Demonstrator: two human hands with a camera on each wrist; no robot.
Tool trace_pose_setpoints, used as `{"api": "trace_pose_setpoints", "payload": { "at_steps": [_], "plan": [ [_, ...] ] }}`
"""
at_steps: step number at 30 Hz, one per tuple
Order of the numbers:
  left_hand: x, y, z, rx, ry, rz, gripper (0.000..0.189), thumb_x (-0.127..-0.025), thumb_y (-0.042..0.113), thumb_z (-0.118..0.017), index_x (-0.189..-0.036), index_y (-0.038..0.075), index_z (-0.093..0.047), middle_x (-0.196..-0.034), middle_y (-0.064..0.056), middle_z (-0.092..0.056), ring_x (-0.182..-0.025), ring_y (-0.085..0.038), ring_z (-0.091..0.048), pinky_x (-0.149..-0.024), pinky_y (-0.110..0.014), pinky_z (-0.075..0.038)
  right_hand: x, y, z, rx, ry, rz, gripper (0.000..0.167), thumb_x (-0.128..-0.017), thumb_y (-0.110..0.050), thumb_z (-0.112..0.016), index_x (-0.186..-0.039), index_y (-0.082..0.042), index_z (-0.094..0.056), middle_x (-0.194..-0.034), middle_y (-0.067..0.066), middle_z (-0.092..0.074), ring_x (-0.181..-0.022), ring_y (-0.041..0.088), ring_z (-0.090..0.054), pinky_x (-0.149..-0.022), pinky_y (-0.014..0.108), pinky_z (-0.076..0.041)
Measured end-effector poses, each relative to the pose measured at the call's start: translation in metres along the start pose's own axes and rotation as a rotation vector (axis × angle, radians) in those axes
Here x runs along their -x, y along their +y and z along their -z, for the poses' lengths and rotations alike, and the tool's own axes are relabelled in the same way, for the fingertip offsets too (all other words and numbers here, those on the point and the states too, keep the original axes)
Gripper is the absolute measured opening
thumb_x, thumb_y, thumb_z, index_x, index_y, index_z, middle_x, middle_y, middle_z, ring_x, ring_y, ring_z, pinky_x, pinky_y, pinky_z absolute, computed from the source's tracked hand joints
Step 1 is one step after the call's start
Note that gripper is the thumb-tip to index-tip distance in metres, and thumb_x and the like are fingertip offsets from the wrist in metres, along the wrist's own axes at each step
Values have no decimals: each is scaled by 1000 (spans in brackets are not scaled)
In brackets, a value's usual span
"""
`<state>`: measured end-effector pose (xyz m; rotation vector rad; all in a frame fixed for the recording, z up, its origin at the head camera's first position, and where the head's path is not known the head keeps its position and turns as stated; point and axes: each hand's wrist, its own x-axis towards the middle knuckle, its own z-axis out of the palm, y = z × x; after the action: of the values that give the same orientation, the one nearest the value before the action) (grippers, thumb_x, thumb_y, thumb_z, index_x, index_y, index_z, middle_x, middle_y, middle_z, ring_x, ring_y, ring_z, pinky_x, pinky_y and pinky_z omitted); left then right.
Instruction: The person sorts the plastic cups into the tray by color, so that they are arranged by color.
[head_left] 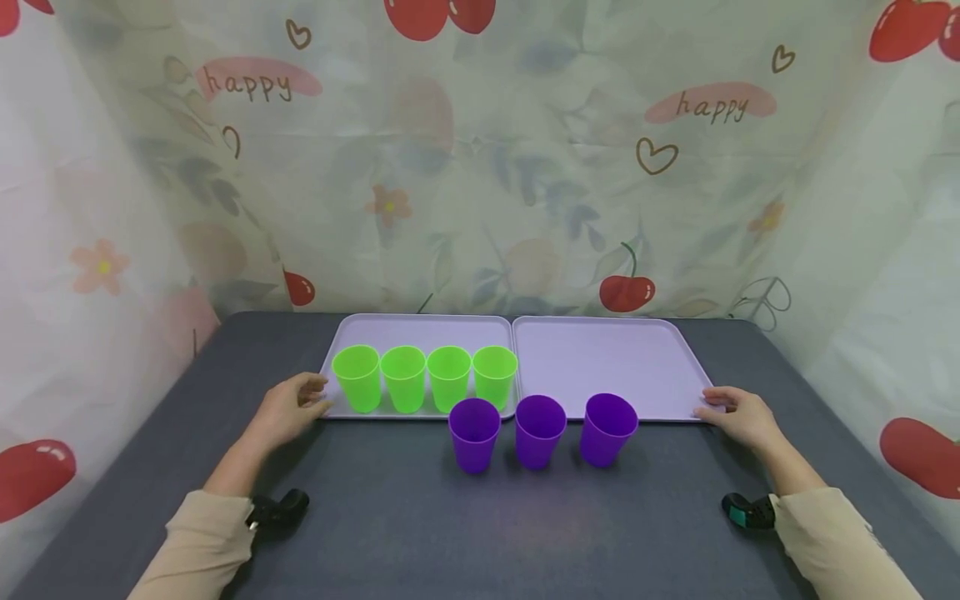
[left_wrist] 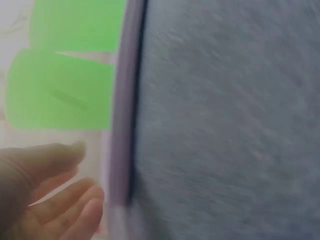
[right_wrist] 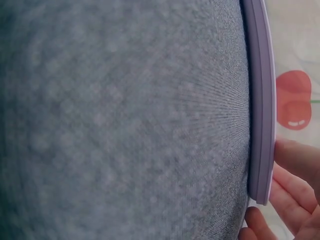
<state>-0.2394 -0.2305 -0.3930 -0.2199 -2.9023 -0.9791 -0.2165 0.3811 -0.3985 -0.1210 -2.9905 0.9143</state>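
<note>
Four-sided pale purple trays lie side by side: the left tray (head_left: pixel 420 327) and the right tray (head_left: pixel 592 367). Several bright green cups (head_left: pixel 405 379) stand in a row on the left tray. In front of the trays are three purple cups, the left one (head_left: pixel 474 437), the middle one (head_left: pixel 538 433) and the right one (head_left: pixel 607 432). My left hand (head_left: pixel 288 408) is beside the left tray's front corner, thumb and fingers apart. At the right tray's front corner, my right hand (head_left: pixel 742 417) grips the rim, thumb (right_wrist: pixel 295 155) at its edge and fingers around the end.
The dark grey table (head_left: pixel 495 533) reaches back to a patterned curtain (head_left: pixel 480 208), which also hangs at both sides. A black wrist device (head_left: pixel 281 510) is on the left arm, and another wrist device (head_left: pixel 748 511) is on the right.
</note>
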Motion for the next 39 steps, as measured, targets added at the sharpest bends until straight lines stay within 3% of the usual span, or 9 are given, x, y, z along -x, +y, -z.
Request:
{"api": "trace_pose_setpoints", "payload": {
  "at_steps": [4, 7, 10, 13, 18, 23, 28, 33, 39],
  "plan": [
    [5, 19, 11, 1, 119, -22, 34, -91, 13, -56, -121, -3, -55, -118, -27, -57, -101, -40, -60, -82, -50, -52, 0, -2, 0, -5, -7, -9, 54, -88, -27, -64, -121, 13, -51, -121, 33, -55, -108, 47, -51, -86, 53, -46],
    [7, 39, 19, 13, 234, -98, 29, -91, 10, -55, -118, -1, -58, -115, -23, -59, -96, -37, -62, -79, -49, -53, 0, -2, 0, -3, -8, -5, 53, -88, -27, -64, -120, 13, -51, -121, 33, -55, -107, 47, -51, -86, 54, -45],
    [10, 64, 21, 37, 286, -201, 26, -89, 7, -56, -114, 0, -60, -109, -20, -62, -93, -33, -62, -78, -48, -54, 1, -1, 0, -5, -4, -6, 53, -87, -27, -65, -120, 13, -51, -121, 33, -55, -107, 47, -52, -85, 53, -46],
    [14, 88, 17, 67, 221, -289, 25, -88, 6, -59, -112, 0, -62, -108, -17, -63, -92, -29, -64, -78, -45, -56, 0, 0, 0, -7, -1, -12, 54, -87, -28, -64, -120, 13, -51, -122, 33, -54, -107, 47, -52, -85, 53, -45],
    [18, 120, -2, 111, 28, -410, 26, -86, 10, -65, -111, 3, -62, -110, -13, -65, -92, -25, -64, -77, -38, -56, -1, 1, 0, 4, 1, -11, 54, -87, -29, -64, -120, 12, -52, -122, 33, -54, -108, 47, -51, -87, 54, -45],
    [20, 140, -22, 120, -97, -452, 35, -84, 22, -69, -115, 8, -60, -112, -7, -64, -96, -21, -62, -81, -33, -56, -1, 0, 0, 4, -4, -16, 54, -87, -30, -65, -120, 12, -52, -122, 33, -54, -107, 48, -51, -86, 55, -44],
    [22, 145, -39, 92, -144, -459, 48, -80, 34, -72, -120, 13, -57, -116, -3, -61, -102, -21, -60, -84, -34, -54, -1, 0, -1, 1, -4, -20, 54, -87, -29, -65, -120, 12, -51, -122, 33, -54, -108, 48, -50, -87, 56, -44],
    [23, 145, -51, 88, -176, -459, 61, -76, 39, -74, -126, 11, -53, -124, -7, -56, -110, -25, -57, -88, -36, -53, -2, 0, -1, -1, -6, -20, 54, -87, -28, -65, -120, 12, -51, -122, 33, -53, -108, 48, -50, -87, 56, -44],
    [24, 145, -62, 89, -156, -457, 65, -74, 37, -77, -126, 9, -52, -125, -6, -56, -108, -20, -57, -87, -36, -54, -1, 0, 0, -3, -21, -26, 55, -88, -30, -64, -121, 12, -50, -123, 34, -52, -108, 48, -50, -87, 56, -44]
  ]
}}
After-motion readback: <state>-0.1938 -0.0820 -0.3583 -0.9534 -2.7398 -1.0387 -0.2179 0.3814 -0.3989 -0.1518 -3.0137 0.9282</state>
